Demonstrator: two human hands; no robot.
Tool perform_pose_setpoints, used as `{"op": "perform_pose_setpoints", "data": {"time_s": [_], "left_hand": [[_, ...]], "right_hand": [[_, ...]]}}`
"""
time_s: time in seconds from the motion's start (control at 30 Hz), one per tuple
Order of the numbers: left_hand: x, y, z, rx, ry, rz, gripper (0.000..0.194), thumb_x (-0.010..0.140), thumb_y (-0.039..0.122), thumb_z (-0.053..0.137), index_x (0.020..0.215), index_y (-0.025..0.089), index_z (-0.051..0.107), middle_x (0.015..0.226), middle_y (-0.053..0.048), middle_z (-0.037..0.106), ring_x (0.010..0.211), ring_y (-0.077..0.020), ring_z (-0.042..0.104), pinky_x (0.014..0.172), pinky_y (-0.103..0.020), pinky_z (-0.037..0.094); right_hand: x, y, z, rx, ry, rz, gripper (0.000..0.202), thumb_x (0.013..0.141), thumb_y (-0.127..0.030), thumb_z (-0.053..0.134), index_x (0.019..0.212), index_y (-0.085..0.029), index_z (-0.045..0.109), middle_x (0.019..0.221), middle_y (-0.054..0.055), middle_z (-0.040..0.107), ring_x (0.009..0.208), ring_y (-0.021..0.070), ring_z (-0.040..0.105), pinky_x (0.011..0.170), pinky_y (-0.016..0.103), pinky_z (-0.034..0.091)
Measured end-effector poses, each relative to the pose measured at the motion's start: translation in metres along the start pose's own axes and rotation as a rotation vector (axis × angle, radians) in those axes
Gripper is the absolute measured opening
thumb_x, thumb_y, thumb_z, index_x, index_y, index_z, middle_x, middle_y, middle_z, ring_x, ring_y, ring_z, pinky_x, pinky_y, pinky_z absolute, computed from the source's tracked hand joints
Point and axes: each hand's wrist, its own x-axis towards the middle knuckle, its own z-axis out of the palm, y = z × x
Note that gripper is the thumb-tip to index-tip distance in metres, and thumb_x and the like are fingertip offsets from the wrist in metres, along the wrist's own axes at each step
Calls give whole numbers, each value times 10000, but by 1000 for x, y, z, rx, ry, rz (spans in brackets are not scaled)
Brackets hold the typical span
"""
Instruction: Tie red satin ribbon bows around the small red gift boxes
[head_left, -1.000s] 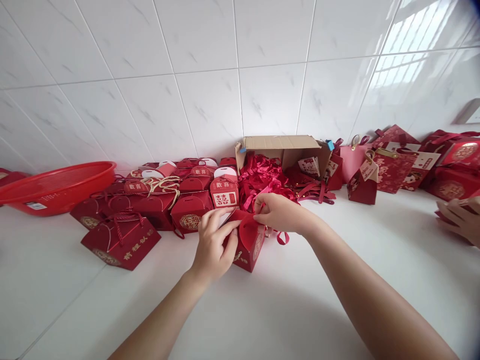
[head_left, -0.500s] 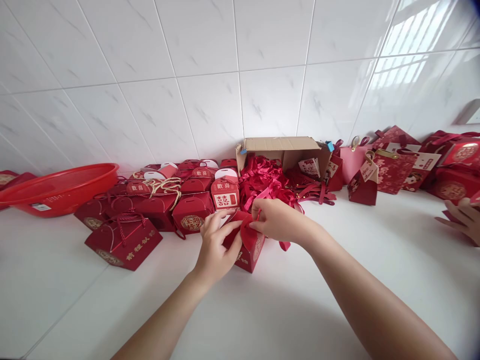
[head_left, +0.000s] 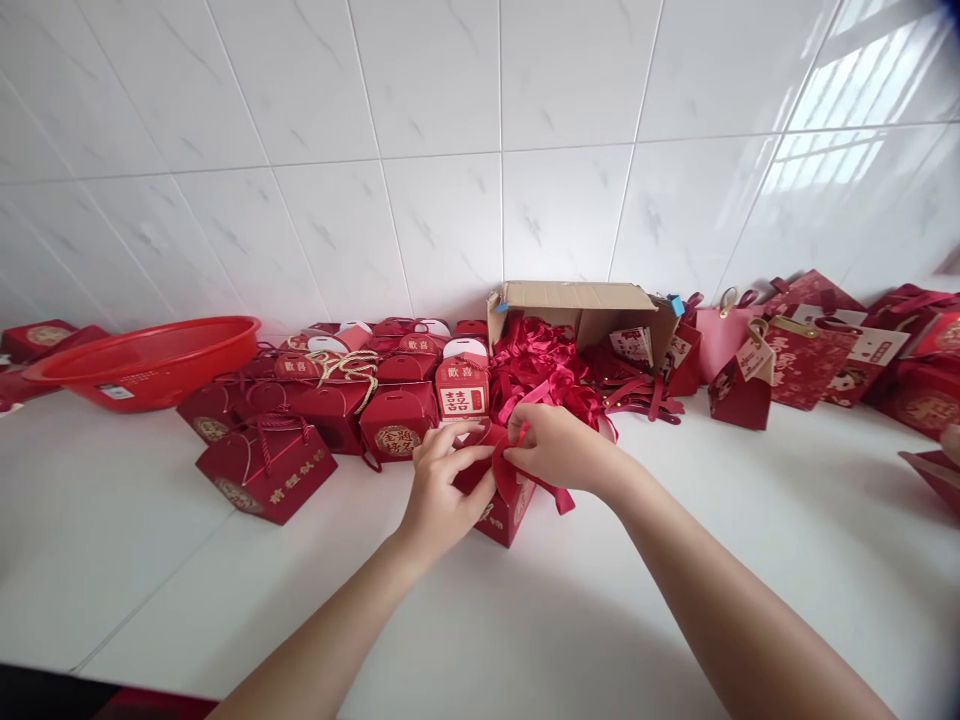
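While both hands meet at centre of the head view, the left hand (head_left: 441, 485) cups the near side of a small red gift box (head_left: 504, 505) on the white counter (head_left: 675, 600), fingers curled on its flap. Right hand (head_left: 559, 447) pinches a red ribbon (head_left: 556, 494) at the box top. Box top mostly hidden by the fingers; probably half closed. Behind: cardboard carton (head_left: 581, 305) of ribbons, box row (head_left: 337, 395), red basin (head_left: 146, 360). Red item at the right edge is cut off.

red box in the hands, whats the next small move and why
Probably press the round top flaps together and pull the ribbon snug. Both hands, left hand and right hand, pinch the top of the small red box, whose flaps look not fully closed, and a ribbon end trails loose at its right.
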Motion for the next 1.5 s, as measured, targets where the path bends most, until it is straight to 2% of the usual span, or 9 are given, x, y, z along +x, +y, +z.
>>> {"op": "perform_pose_setpoints", "data": {"time_s": [0.33, 0.53, 0.63, 0.73, 0.87, 1.03, 1.23, 1.37, 1.5], "left_hand": [[-2, 9, -3, 44, -28, -86, 128, 756, 220, 630, 827, 241, 733, 1006, -43, 667, 916, -235, 537, 807, -405, 374], [-4, 8, -3, 76, -44, -41, 226, 796, 266, 597, 991, 274, 711, 963, -42, 653, 870, -222, 512, 780, -388, 355], [-4, 8, -3, 90, -29, -40, 194, 786, 276, 608, 946, 256, 716, 970, -49, 644, 876, -226, 507, 784, -391, 352], [-4, 8, -3, 80, 7, -48, 133, 784, 259, 612, 867, 229, 712, 965, -55, 637, 882, -225, 510, 791, -391, 361], [-3, 6, -2, 54, 64, -41, 79, 784, 220, 617, 774, 218, 695, 955, -50, 636, 870, -213, 521, 805, -389, 376], [-3, 4, -4, 28, 144, 8, 103, 788, 172, 613, 791, 228, 699, 906, -40, 635, 825, -191, 537, 799, -379, 398], [-1, 7, -8, 8, 224, 24, 72, 789, 192, 630, 757, 215, 691, 848, -32, 629, 755, -173, 541, 766, -363, 416], [1, 7, -12, 6, 262, 28, 79, 794, 182, 615, 790, 210, 689, 841, -31, 620, 774, -177, 548, 775, -366, 419], [2, 5, -12, -1, 269, 15, 75, 797, 183, 612, 797, 208, 684, 844, -32, 615, 802, -183, 547, 770, -360, 424]], "right_hand": [[2, 1, 0, 36, -47, 27, 120, 756, -258, 585, 814, -200, 497, 658, -20, 565, 497, 90, 457, 458, 216, 329], [4, 9, -5, 122, -104, -32, 353, 773, -271, 593, 1118, -257, 521, 600, -57, 528, 491, 103, 463, 441, 217, 336], [6, 11, -8, 148, -158, -44, 222, 775, -285, 602, 991, -233, 598, 577, -56, 502, 470, 87, 424, 425, 215, 307], [8, 12, -7, 219, -207, -62, 120, 777, -296, 606, 840, -195, 589, 551, -63, 479, 444, 68, 372, 409, 213, 245], [11, 14, -2, 300, -244, -104, 147, 767, -313, 620, 824, -185, 575, 548, -70, 467, 441, 62, 361, 413, 209, 233], [8, 12, -2, 216, -201, -151, 184, 758, -355, 632, 840, -191, 635, 599, -38, 526, 499, 94, 453, 454, 230, 319], [5, 5, -2, 160, -80, -322, 324, 805, -484, 565, 720, -191, 674, 718, 21, 598, 774, 176, 547, 679, 286, 418], [6, 4, 1, 192, -126, -324, 303, 817, -449, 556, 687, -181, 611, 702, 5, 544, 707, 147, 495, 635, 274, 386], [3, 1, 0, 358, -176, -335, 260, 818, -399, 571, 678, -181, 546, 695, -28, 493, 611, 97, 413, 573, 245, 335]]}}
